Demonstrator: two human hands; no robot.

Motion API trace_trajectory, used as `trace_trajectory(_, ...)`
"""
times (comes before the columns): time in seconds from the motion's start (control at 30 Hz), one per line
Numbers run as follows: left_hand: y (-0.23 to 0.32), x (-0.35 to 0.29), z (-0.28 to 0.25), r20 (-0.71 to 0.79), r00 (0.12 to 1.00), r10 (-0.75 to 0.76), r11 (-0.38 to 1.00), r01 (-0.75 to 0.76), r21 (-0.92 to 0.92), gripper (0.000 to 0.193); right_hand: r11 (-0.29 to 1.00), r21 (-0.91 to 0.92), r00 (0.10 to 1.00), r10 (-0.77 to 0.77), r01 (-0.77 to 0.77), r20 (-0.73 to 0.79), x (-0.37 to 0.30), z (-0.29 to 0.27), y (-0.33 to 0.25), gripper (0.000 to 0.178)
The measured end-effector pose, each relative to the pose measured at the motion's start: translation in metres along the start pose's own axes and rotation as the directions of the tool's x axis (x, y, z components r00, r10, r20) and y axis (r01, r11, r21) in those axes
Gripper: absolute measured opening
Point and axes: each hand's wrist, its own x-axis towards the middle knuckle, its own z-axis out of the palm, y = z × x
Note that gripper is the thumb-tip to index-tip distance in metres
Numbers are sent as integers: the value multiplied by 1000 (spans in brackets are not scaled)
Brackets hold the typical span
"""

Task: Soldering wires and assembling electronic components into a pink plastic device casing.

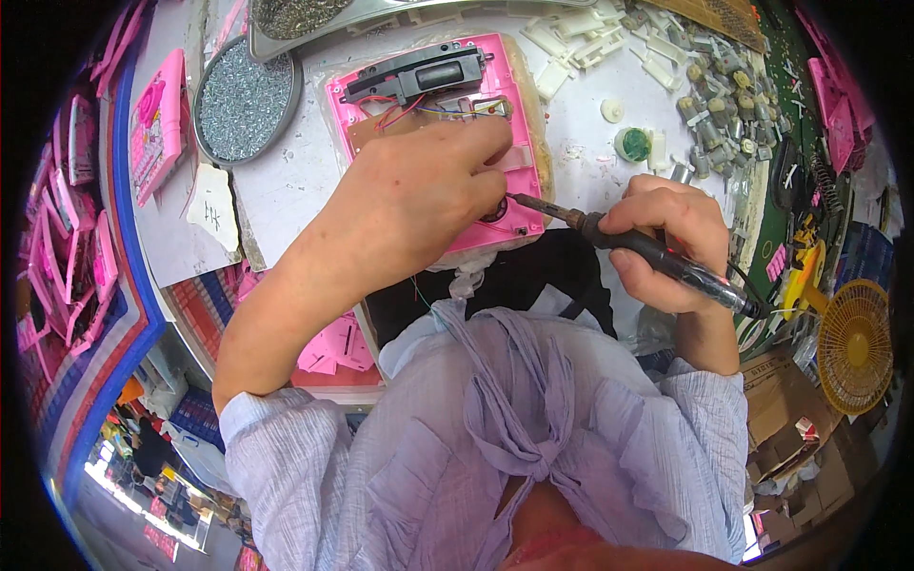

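A pink plastic housing [522,90] lies on a padded support at the middle of the bench. Across its far end runs a black molded part [419,76], with red, blue and yellow wires [457,111] close by. My left hand [414,195] rests over the housing with its fingers curled closed; what they pinch is hidden. In my right hand [671,219] is a soldering iron [590,228], gripped by its black handle. Its tip points left, close to my left fingertips and above a round black part [496,210] in the housing's near right corner.
A round tray [295,95] of small screws and a metal tray [367,13] stand at far left. White plastic parts [571,43], small motors [719,119] and a green-filled jar [632,145] lie to the right. Pink panels [67,238] pile up left; a yellow fan [857,347] stands right.
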Motion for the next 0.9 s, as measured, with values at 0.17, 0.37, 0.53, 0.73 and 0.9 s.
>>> trace_trajectory(0.17, 1, 4, -3, 44, 999, 17, 1000, -16, -10, 11, 1000, -11, 1000, -1, 2, 13, 3, 0, -1, 29)
trace_trajectory(0.37, 1, 7, -5, 76, 995, 58, 998, -60, 25, 9, 1000, -8, 1000, 11, -11, 6, 3, 2, 2, 29)
trace_trajectory(0.53, 3, 9, -8, 155, 986, 68, 993, -81, 84, 9, 1000, -4, 1000, -10, 10, -4, 4, 3, 6, 29)
trace_trajectory(0.73, 8, 13, -7, 191, 981, 38, 991, -62, 120, 9, 998, 20, 997, 68, -67, -38, 2, 4, 4, 27)
trace_trajectory(0.9, 9, 16, -8, 217, 976, 22, 991, -51, 128, 9, 992, 60, 991, 113, -109, -76, -2, 6, 4, 25)
